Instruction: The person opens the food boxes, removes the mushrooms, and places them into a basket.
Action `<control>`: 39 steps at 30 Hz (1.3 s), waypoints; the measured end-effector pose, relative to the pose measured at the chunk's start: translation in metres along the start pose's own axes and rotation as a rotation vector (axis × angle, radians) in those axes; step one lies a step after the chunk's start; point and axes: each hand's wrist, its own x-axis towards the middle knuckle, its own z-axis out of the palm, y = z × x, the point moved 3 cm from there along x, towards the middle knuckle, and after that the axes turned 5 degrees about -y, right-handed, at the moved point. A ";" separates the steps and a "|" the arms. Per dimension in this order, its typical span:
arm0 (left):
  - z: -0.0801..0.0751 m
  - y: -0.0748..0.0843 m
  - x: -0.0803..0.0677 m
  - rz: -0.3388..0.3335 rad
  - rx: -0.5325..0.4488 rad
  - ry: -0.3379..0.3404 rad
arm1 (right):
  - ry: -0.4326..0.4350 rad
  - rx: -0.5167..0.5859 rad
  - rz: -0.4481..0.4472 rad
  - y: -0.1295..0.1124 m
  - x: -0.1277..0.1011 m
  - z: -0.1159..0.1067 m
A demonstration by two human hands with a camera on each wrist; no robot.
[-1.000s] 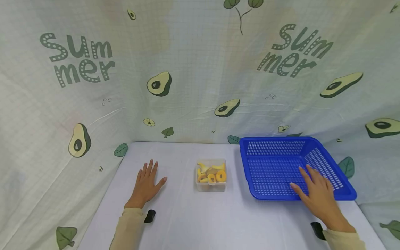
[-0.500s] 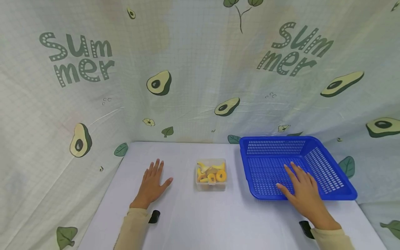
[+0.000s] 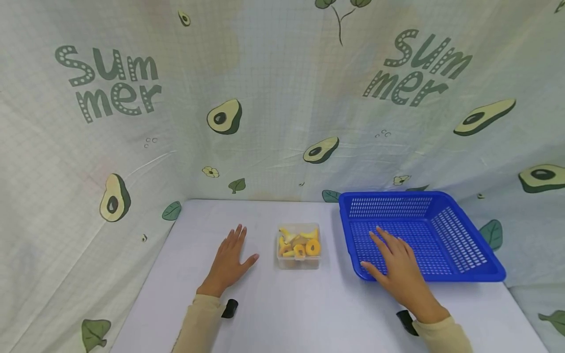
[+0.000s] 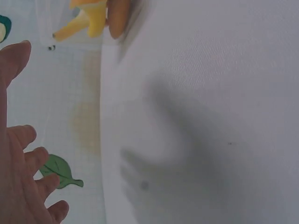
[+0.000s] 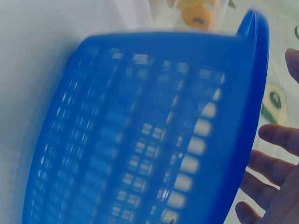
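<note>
Table edges: I see the white table [image 3: 309, 314] closed in by the avocado-print cloth [image 3: 273, 98] at the back and on both sides; its back edge meets the cloth just behind the clear box and the basket.
Open room: bare tabletop lies in front of the box and between my two hands, and a wider bare stretch runs from my left hand to the left cloth wall.
Left hand: my left hand [image 3: 229, 260] is over the table just left of the box, fingers straight and slightly spread, thumb pointing toward the box, holding nothing. From the left wrist view I see a soft shadow under the palm, and I cannot tell whether the hand touches the table.
Right hand: my right hand [image 3: 395, 264] reaches across the near left corner of the basket, fingers straight and spread, gripping nothing. I cannot tell whether they touch the mesh floor.
Clear box: the small clear plastic box [image 3: 298, 247] stands upright mid-table, between the hands, apart from both and near the basket's left wall.
Box contents: yellow and orange fruit pieces [image 3: 304, 242], one a ring with a hole; the lot fills the box loosely.
Blue basket: the blue basket [image 3: 463, 235] is a shallow rectangular tray with perforated walls and floor, at the table's back right, its right rim close to the cloth.
</note>
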 end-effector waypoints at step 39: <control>0.044 0.057 0.005 0.064 -0.388 0.008 | 0.060 0.155 -0.169 -0.099 0.026 0.069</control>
